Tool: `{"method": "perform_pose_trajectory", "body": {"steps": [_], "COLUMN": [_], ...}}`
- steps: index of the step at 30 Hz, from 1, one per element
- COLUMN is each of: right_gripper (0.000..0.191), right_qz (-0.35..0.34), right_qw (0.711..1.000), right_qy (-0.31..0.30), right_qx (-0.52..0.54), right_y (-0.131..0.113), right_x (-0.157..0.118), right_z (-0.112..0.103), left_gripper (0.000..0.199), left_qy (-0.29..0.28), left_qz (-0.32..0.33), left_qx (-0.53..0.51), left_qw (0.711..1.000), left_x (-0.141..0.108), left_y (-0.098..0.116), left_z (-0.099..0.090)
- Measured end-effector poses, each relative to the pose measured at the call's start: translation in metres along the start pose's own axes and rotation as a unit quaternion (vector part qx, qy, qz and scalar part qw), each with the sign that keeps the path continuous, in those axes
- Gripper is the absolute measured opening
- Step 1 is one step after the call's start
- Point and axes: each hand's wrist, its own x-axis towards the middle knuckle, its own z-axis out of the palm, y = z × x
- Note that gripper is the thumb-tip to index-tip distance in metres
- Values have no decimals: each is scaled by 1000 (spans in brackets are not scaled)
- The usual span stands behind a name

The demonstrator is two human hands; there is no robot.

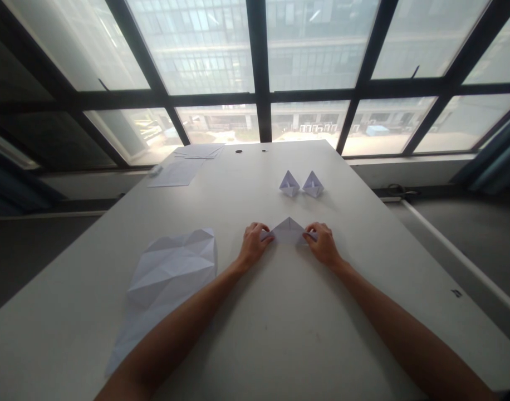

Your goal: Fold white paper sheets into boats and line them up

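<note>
Folded white paper (289,229), center of the frame, held at the tabletop between my two hands. Its peak points away from me, toward the upper edge of the frame; its long axis runs left to right. My left hand (253,244) pinches the left end between thumb and fingers, and my right hand (322,244) pinches the right end likewise.

The support is a smooth, matte white table (280,340), narrowing toward dark-framed windows (209,50) across the top of the frame. Blue-gray curtains (499,159) hang at both side edges, above dark gray floor (472,223).

Just beyond the right hand, right of center, I see two faceted paper boats, left boat (289,185) and right boat (313,185), side by side, each with a pointed peak. At lower left lies a creased paper sheet (171,264), its surface crossed by angular folds, partly hidden by my left forearm. Flat paper sheets (177,171) overlap at upper left.
</note>
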Motion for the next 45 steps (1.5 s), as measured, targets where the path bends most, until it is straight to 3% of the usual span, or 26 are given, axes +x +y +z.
{"method": "perform_pose_trajectory", "body": {"steps": [17,25,31,45], "right_gripper": [5,5,4,4], "right_qz": [23,38,39,37], "right_qw": [1000,998,997,997], "right_qy": [0,-11,-11,-8], "right_qx": [21,51,62,64], "right_y": [2,-4,-2,-5], "right_x": [-2,-3,-3,-4], "right_z": [2,-1,1,0], "left_gripper": [15,16,13,11], "left_qy": [33,2,-23,-24], "left_qz": [76,111,87,56], "left_qx": [-16,-13,-45,-61], "left_qw": [996,994,995,996], "left_x": [-6,-5,-6,-7], "left_y": [14,12,8,11], "left_z": [-4,-2,2,4]}}
